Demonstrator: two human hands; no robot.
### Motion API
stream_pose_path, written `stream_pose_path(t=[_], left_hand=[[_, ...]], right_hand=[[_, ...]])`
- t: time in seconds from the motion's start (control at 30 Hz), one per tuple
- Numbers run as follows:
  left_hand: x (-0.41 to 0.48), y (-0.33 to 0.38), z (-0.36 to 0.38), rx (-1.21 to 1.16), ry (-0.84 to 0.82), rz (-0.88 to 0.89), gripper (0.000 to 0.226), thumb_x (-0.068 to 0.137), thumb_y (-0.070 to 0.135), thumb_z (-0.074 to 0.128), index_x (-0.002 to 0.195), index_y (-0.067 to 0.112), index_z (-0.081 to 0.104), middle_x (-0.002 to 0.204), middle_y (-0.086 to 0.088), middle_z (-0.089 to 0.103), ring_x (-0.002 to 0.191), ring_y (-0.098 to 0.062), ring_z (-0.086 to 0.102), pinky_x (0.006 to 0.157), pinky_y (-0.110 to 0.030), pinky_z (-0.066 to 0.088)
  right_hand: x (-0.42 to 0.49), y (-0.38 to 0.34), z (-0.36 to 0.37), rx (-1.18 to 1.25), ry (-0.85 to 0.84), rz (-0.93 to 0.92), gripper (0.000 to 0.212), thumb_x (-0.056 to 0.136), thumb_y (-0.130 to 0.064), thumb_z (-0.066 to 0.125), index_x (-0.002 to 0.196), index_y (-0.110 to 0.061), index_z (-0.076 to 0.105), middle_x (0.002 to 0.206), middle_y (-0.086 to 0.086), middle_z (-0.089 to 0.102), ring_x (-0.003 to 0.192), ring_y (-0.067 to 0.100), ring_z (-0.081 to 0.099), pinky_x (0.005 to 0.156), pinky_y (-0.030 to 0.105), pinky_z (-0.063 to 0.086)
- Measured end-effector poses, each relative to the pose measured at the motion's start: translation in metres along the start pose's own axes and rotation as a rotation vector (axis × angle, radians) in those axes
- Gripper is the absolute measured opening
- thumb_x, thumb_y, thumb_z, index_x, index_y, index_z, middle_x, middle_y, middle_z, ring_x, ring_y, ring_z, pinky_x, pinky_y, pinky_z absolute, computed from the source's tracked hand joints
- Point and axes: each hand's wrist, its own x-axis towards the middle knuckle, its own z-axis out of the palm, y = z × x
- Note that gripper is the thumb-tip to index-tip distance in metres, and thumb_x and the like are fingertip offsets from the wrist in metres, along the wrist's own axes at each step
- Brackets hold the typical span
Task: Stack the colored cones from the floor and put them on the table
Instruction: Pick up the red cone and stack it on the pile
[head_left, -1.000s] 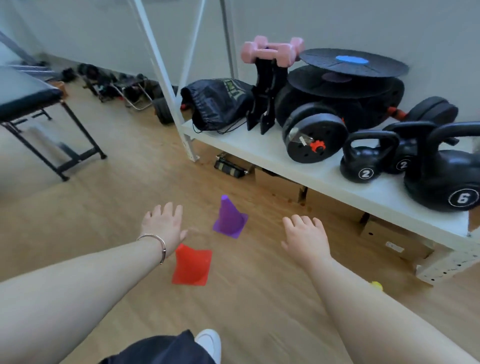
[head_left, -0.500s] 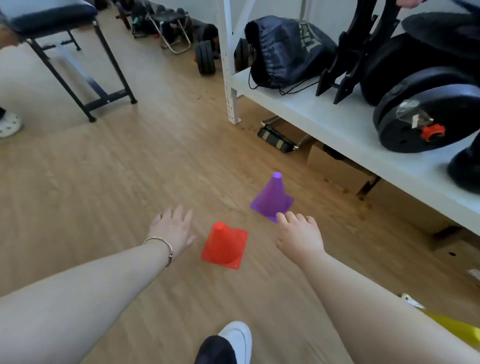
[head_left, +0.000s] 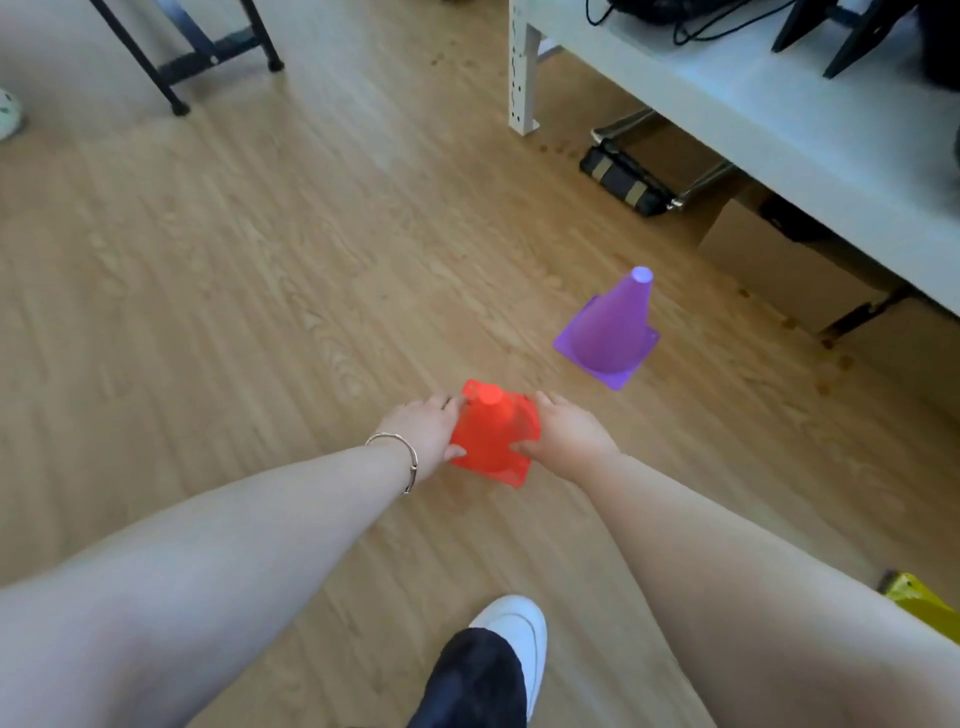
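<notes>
The wooden floor (head_left: 234, 270) fills most of the view. A white shelf (head_left: 779, 119) runs along the top right corner, with a cardboard box (head_left: 795, 270) and a black folded thing (head_left: 623, 182) tucked under it. The black legs of a bench (head_left: 176, 67) stand at the top left.

2 bare arms reach down to the middle of the floor. The left hand (head_left: 423, 434) and the right hand (head_left: 566, 436) sit on either side of the red cone (head_left: 491, 436), with fingers curled against its sides and square base, so both hands are grasping it. The left wrist wears a thin bracelet (head_left: 400, 457). The red cone stands on the floor, tip up.

The purple cone (head_left: 613, 332) stands upright by itself on the floor, up and to the right of the red one, near the shelf and well apart from the hands.

A white shoe (head_left: 519, 634) shows at the bottom edge. A bit of a yellow thing (head_left: 919, 608) peeks in at the right edge.
</notes>
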Motion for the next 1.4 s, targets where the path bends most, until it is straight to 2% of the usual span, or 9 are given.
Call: stream_pose_path(t=[0.13, 0.23, 0.4, 0.63, 0.77, 0.97, 1.07, 1.23, 1.4], left_hand=[[0.01, 0.001, 0.009, -0.226, -0.026, -0.055, 0.067, 0.084, 0.035, 0.064, 0.139, 0.019, 0.028, 0.133, -0.01, 0.05, 0.118, -0.035, 0.054, 0.094, -0.046, 0.047], [0.016, 0.004, 0.016, -0.391, 0.004, -0.095, 0.065, 0.08, 0.025, 0.069, 0.134, 0.015, 0.034, 0.128, -0.015, 0.056, 0.115, -0.036, 0.056, 0.095, -0.045, 0.047], [0.022, 0.018, 0.013, -0.493, 0.088, -0.122, 0.058, 0.077, 0.019, 0.073, 0.127, 0.014, 0.044, 0.123, -0.012, 0.063, 0.113, -0.032, 0.059, 0.095, -0.037, 0.047], [0.029, 0.056, -0.004, -0.532, 0.109, -0.013, 0.063, 0.075, 0.021, 0.075, 0.13, 0.015, 0.044, 0.126, -0.009, 0.062, 0.117, -0.028, 0.057, 0.097, -0.035, 0.044], [0.027, 0.081, -0.019, -0.599, 0.147, 0.049, 0.064, 0.072, 0.016, 0.077, 0.129, 0.016, 0.047, 0.121, -0.009, 0.063, 0.113, -0.026, 0.059, 0.098, -0.035, 0.046], [0.014, 0.139, -0.051, -0.689, 0.185, 0.144, 0.062, 0.068, 0.008, 0.079, 0.124, 0.019, 0.054, 0.114, -0.008, 0.067, 0.103, -0.022, 0.065, 0.093, -0.033, 0.05], [0.007, 0.17, -0.071, -0.69, 0.187, 0.182, 0.06, 0.068, 0.013, 0.079, 0.122, 0.021, 0.055, 0.11, -0.006, 0.068, 0.097, -0.022, 0.067, 0.089, -0.033, 0.052], [-0.007, 0.222, -0.105, -0.646, 0.218, 0.26, 0.053, 0.065, 0.026, 0.081, 0.111, 0.031, 0.057, 0.101, 0.002, 0.069, 0.088, -0.015, 0.068, 0.085, -0.035, 0.055], [-0.021, 0.284, -0.138, -0.6, 0.231, 0.362, 0.052, 0.066, 0.029, 0.082, 0.112, 0.031, 0.058, 0.101, 0.001, 0.069, 0.086, -0.014, 0.068, 0.086, -0.032, 0.054]], right_hand=[[0.009, -0.003, 0.009, 0.064, -0.032, -0.005, 0.08, 0.071, -0.043, 0.077, 0.137, -0.018, 0.039, 0.125, 0.013, 0.058, 0.114, 0.034, 0.057, 0.094, 0.04, 0.048], [0.014, -0.002, 0.015, 0.148, -0.003, -0.006, 0.076, 0.074, -0.033, 0.077, 0.138, -0.014, 0.04, 0.126, 0.016, 0.058, 0.116, 0.033, 0.056, 0.094, 0.036, 0.046], [0.012, 0.01, 0.009, 0.221, 0.025, 0.001, 0.071, 0.075, -0.026, 0.077, 0.136, -0.012, 0.043, 0.127, 0.015, 0.059, 0.116, 0.031, 0.057, 0.095, 0.033, 0.045], [-0.013, 0.05, -0.013, 0.322, 0.07, 0.027, 0.073, 0.073, -0.023, 0.079, 0.138, -0.017, 0.045, 0.13, 0.009, 0.061, 0.118, 0.022, 0.058, 0.095, 0.028, 0.043], [-0.038, 0.071, -0.025, 0.437, 0.146, 0.057, 0.077, 0.072, -0.021, 0.08, 0.14, -0.02, 0.045, 0.13, 0.006, 0.063, 0.119, 0.02, 0.059, 0.101, 0.032, 0.046], [-0.095, 0.101, -0.054, 0.533, 0.293, 0.098, 0.065, 0.071, -0.02, 0.081, 0.13, -0.02, 0.054, 0.121, 0.003, 0.068, 0.113, 0.015, 0.062, 0.098, 0.029, 0.046], [-0.126, 0.118, -0.077, 0.548, 0.355, 0.107, 0.064, 0.072, -0.023, 0.081, 0.13, -0.023, 0.053, 0.121, 0.0, 0.067, 0.112, 0.012, 0.062, 0.097, 0.024, 0.045], [-0.182, 0.148, -0.117, 0.551, 0.436, 0.12, 0.064, 0.073, -0.029, 0.08, 0.131, -0.031, 0.053, 0.124, -0.007, 0.065, 0.115, 0.008, 0.059, 0.099, 0.029, 0.047], [-0.238, 0.181, -0.141, 0.574, 0.557, 0.158, 0.062, 0.072, -0.029, 0.08, 0.129, -0.032, 0.055, 0.12, -0.008, 0.067, 0.11, 0.005, 0.061, 0.099, 0.027, 0.047]])
